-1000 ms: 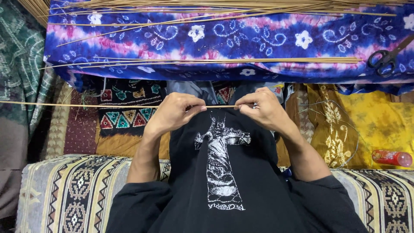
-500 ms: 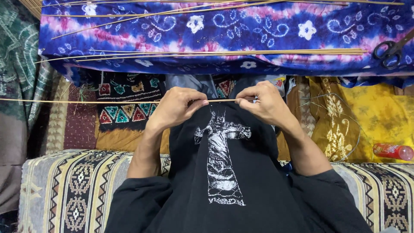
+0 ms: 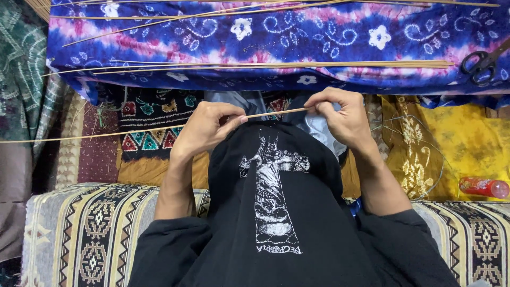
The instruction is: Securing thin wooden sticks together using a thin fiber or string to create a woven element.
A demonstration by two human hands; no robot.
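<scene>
A long thin bamboo stick (image 3: 133, 131) runs almost level across the left half of the frame, its long axis left to right and rising slightly toward the right. Its far end passes out of the left edge; its near end reaches the middle of the frame, above a black printed shirt (image 3: 276, 212).

Both forearms rise from the lower frame toward the centre, elbows low and wrists bent inward. The left hand (image 3: 204, 127), left of centre, is curled closed around the stick, thumb and forefinger pinching it. The right hand (image 3: 340, 114), right of centre, has its fingers bunched on the stick's right end; its grip looks closed on that tip. The stick bridges the gap between the two hands and extends well beyond the left hand.

Above, more sticks (image 3: 265, 65) lie on a blue and purple tie-dyed cloth (image 3: 265, 32), with black scissors (image 3: 481, 62) at upper right. A red bottle (image 3: 483, 187) lies on yellow cloth (image 3: 467, 143) at right.
</scene>
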